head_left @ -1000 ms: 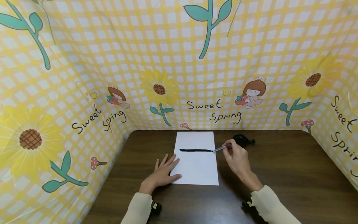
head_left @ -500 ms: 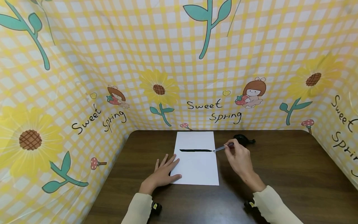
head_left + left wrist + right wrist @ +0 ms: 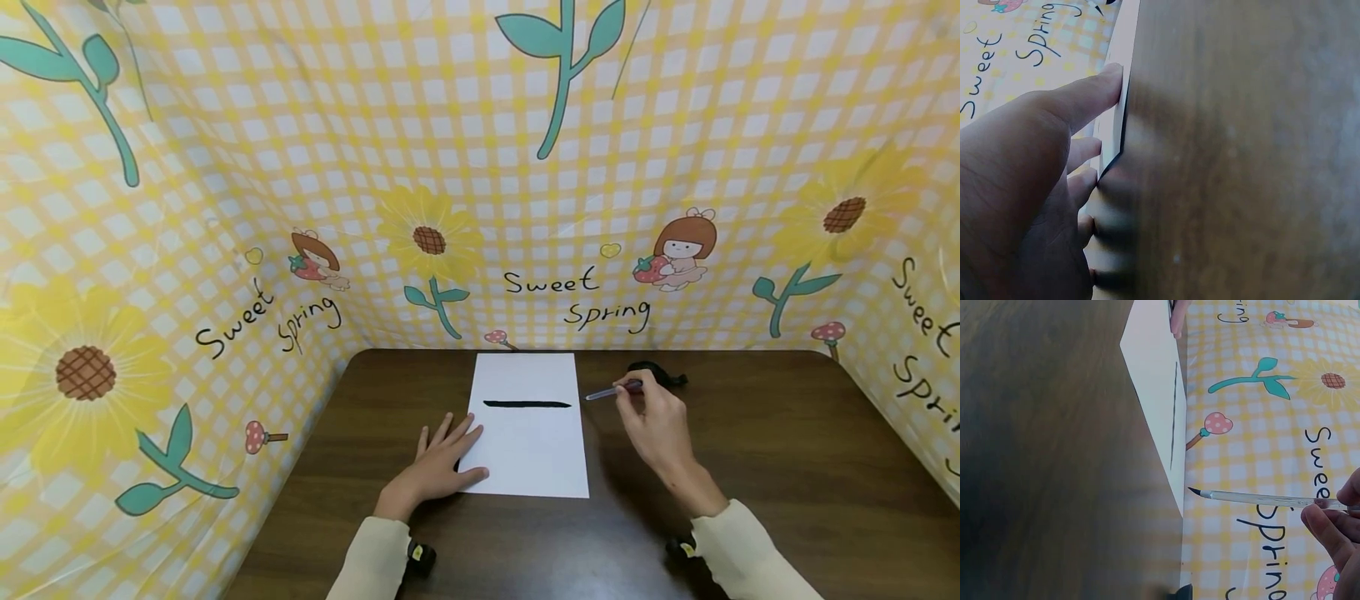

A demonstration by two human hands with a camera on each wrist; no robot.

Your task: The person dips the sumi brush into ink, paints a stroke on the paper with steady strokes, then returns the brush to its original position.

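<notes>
A white sheet of paper [image 3: 529, 454] lies on the dark wooden table, crossed in its upper half by one thick black horizontal line [image 3: 527, 404]. My left hand [image 3: 431, 468] rests with spread fingers on the sheet's left edge, the thumb near its lower left corner. Just right of the paper, my right hand [image 3: 660, 425] pinches a paintbrush [image 3: 1247, 498] between thumb and fingers. The brush has a clear handle and a dark, pointed tip [image 3: 1195, 491], which sits beyond the sheet's right edge, apart from the line's right end.
Behind my right hand is a shiny black object [image 3: 663, 372], partly hidden, its kind unclear. The brown table [image 3: 787, 467] meets a yellow checked cloth [image 3: 525, 208] with printed flowers, which rises at the back and both sides.
The paintbrush tip has come away from the line's right end and off the sheet, as my right hand moved a little to the right. My left hand has stayed in place.
</notes>
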